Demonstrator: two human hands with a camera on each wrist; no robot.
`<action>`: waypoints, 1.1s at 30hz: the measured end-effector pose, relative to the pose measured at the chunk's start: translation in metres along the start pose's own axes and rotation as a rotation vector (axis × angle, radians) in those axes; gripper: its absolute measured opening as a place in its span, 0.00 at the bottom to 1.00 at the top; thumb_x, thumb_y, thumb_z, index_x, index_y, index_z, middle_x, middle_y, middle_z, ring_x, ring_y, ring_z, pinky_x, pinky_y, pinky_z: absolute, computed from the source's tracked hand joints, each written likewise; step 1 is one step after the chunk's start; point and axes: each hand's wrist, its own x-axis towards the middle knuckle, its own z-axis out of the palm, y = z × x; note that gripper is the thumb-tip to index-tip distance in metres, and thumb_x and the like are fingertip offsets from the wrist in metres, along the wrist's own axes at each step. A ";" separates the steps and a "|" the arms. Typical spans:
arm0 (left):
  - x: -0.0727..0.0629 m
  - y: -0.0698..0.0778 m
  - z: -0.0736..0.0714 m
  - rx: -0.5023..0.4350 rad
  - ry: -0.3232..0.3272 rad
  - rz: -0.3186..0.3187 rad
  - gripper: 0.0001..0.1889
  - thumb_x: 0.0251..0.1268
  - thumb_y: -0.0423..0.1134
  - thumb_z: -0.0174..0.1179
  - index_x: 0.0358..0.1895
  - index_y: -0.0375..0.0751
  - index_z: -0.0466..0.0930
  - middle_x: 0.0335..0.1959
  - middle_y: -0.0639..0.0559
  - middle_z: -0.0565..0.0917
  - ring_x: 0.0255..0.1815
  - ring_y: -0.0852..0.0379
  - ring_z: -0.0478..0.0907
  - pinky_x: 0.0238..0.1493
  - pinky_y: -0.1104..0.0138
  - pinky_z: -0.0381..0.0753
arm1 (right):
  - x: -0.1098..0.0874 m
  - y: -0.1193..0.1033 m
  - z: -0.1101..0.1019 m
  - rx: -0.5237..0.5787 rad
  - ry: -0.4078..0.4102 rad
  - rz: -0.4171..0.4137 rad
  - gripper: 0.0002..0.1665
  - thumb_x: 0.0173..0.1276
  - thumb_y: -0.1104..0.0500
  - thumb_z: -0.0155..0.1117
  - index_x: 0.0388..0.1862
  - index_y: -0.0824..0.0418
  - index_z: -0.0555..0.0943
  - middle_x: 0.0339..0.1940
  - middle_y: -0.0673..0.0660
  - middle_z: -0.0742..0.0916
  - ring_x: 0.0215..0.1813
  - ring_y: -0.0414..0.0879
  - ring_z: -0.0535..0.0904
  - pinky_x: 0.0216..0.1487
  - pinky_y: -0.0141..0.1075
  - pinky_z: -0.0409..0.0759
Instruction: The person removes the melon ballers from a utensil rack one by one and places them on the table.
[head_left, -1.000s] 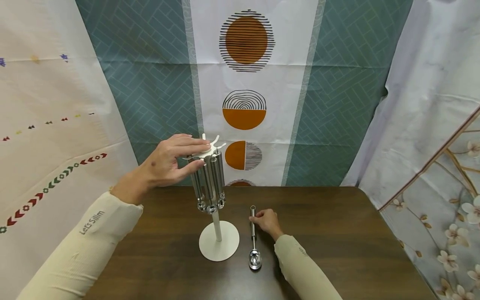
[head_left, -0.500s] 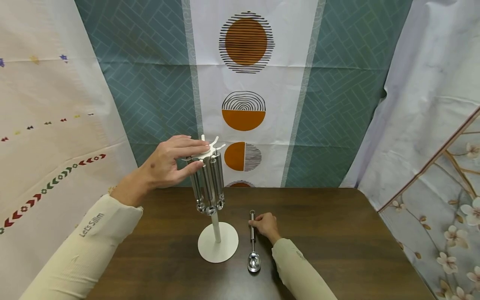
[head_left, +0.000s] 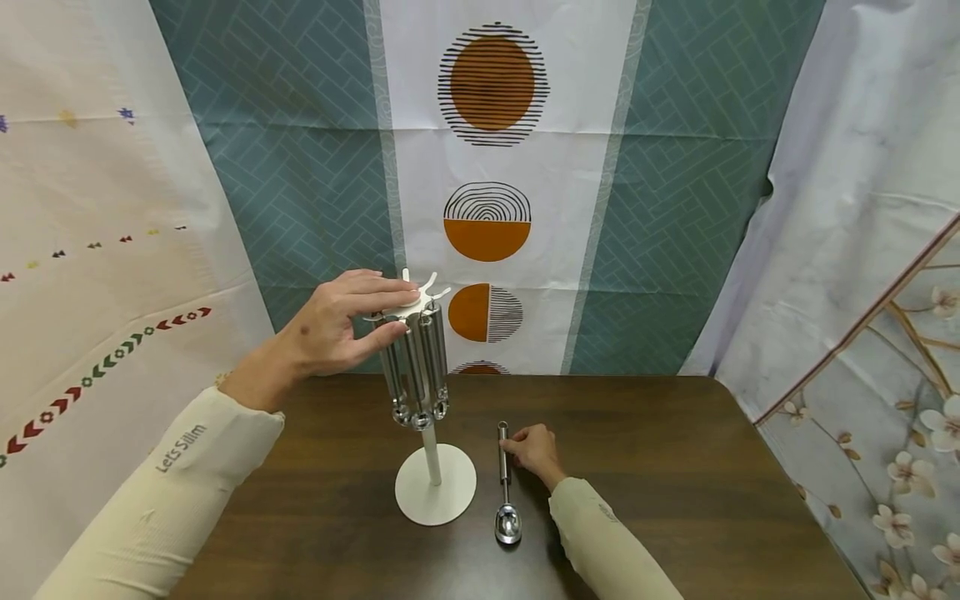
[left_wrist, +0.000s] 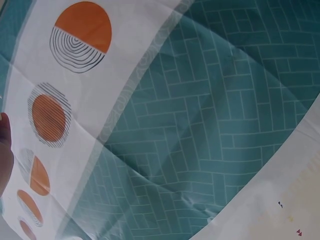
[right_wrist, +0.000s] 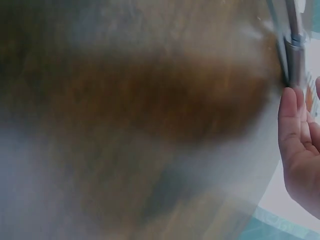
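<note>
One bare left hand (head_left: 348,321) rested on top of a white stand (head_left: 437,504) hung with metal utensils (head_left: 420,362), its fingers straight and the thumb apart from them; just right of the stand's round base, a metal spoon (head_left: 505,472) lay on the table (head_left: 675,475), its handle pinched by the fingers of the right hand (head_left: 537,451)

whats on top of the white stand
The left hand rests on top of the white stand; prongs show beyond its fingers, and metal utensils hang below. What lies directly beneath the fingers is covered.
</note>
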 end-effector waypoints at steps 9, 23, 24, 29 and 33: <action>0.000 0.000 -0.001 0.016 -0.028 -0.012 0.33 0.73 0.63 0.50 0.53 0.34 0.86 0.51 0.44 0.87 0.46 0.46 0.81 0.53 0.53 0.74 | -0.001 -0.033 -0.029 0.070 -0.011 -0.075 0.13 0.63 0.56 0.75 0.33 0.67 0.87 0.20 0.54 0.87 0.25 0.51 0.85 0.25 0.34 0.80; 0.000 0.003 -0.004 0.052 -0.080 -0.060 0.33 0.74 0.64 0.45 0.57 0.38 0.83 0.54 0.46 0.86 0.51 0.45 0.80 0.55 0.47 0.73 | -0.011 -0.102 -0.069 0.209 -0.118 -0.187 0.12 0.67 0.57 0.71 0.38 0.67 0.87 0.26 0.55 0.87 0.30 0.52 0.86 0.37 0.43 0.86; 0.000 0.003 -0.004 0.053 -0.080 -0.061 0.33 0.74 0.64 0.45 0.57 0.38 0.83 0.54 0.46 0.86 0.50 0.45 0.80 0.55 0.47 0.73 | -0.012 -0.107 -0.071 0.202 -0.128 -0.201 0.13 0.67 0.57 0.71 0.39 0.67 0.87 0.26 0.55 0.87 0.30 0.50 0.86 0.38 0.44 0.86; -0.001 0.003 -0.005 0.040 -0.066 -0.048 0.32 0.74 0.65 0.46 0.55 0.39 0.83 0.52 0.46 0.86 0.48 0.46 0.80 0.54 0.48 0.73 | -0.018 -0.131 -0.083 0.178 -0.184 -0.263 0.15 0.68 0.55 0.70 0.42 0.68 0.86 0.30 0.58 0.88 0.32 0.51 0.86 0.41 0.46 0.85; -0.001 0.003 -0.005 0.027 -0.066 -0.044 0.31 0.74 0.64 0.46 0.55 0.39 0.83 0.54 0.46 0.85 0.49 0.46 0.80 0.54 0.47 0.73 | -0.022 -0.149 -0.091 0.191 -0.209 -0.280 0.15 0.69 0.56 0.69 0.45 0.68 0.85 0.34 0.62 0.89 0.34 0.52 0.87 0.40 0.41 0.86</action>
